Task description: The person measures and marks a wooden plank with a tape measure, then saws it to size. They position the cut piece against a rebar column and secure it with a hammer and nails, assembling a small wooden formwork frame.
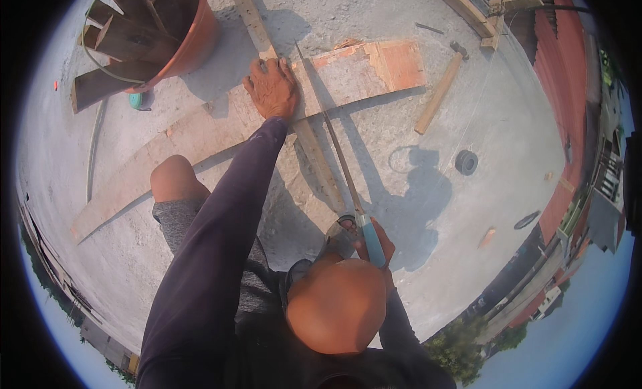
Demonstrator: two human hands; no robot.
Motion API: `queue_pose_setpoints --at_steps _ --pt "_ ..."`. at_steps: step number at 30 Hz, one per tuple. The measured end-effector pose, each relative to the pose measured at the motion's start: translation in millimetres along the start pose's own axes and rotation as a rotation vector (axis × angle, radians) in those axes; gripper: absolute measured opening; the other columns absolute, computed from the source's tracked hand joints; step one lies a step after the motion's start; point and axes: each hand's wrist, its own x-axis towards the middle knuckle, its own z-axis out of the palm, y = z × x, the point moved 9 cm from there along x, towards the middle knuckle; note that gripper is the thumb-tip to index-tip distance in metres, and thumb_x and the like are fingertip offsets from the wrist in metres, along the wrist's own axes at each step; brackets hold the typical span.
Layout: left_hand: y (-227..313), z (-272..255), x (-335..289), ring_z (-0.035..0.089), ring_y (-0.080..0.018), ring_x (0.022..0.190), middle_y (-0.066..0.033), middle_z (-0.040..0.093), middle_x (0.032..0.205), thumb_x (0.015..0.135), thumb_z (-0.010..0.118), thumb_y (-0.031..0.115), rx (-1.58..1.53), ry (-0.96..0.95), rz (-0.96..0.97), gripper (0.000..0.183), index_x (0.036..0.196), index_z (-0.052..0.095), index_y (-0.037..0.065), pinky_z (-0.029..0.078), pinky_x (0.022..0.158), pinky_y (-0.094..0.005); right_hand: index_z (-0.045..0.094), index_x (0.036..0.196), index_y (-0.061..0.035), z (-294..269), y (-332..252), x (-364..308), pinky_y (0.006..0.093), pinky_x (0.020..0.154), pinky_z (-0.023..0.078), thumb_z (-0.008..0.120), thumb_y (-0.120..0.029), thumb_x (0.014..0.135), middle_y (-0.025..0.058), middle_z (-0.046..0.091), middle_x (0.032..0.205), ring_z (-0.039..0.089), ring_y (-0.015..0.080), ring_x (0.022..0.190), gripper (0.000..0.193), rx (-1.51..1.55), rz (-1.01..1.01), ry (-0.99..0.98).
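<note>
A long, weathered plank (177,131) lies slantwise across a narrow wooden batten (317,163). My left hand (272,89) rests palm down on the plank where the two cross, its fingers spread toward the far edge. My right hand (383,247), close to my body, is wrapped around the blue handle of a handsaw (342,148). The narrow blade points away from me, just right of my left hand. Its far part passes over the plank; whether the teeth touch the wood I cannot tell. My knee partly hides my right forearm.
An orange bucket (200,44) full of wood offcuts stands far left, with a teal tape measure (137,101) beside it. A hammer (441,91) lies right of the plank. Nearer are a dark roll (466,162) and my sandalled foot (342,230). Red corrugated sheeting (558,115) borders the concrete.
</note>
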Motion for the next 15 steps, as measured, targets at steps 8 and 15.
queue_pose_setpoints --at_steps 8,15 --pt "-5 3 -7 0.048 -0.0305 0.134 -0.0186 0.058 0.133 0.111 0.042 0.038 0.001 -0.025 0.023 0.039 0.119 0.067 0.008 0.030 0.112 -0.0511 0.053 0.147 0.0052 58 12 111 0.0451 0.099 0.055 0.077 -0.022 0.092 0.0272 0.066 0.134 0.067 0.0382 0.122 0.067 -0.108 -0.078 0.003" --pt "-4 5 -7 0.051 -0.0303 0.129 -0.0181 0.057 0.133 0.110 0.044 0.039 0.015 -0.051 -0.026 0.039 0.119 0.067 0.009 0.030 0.111 -0.0493 0.051 0.147 -0.0005 -20 -20 -21 0.0456 0.084 0.058 0.083 -0.020 0.086 0.0195 0.063 0.127 0.069 0.0330 0.105 0.071 -0.420 -0.090 0.052"
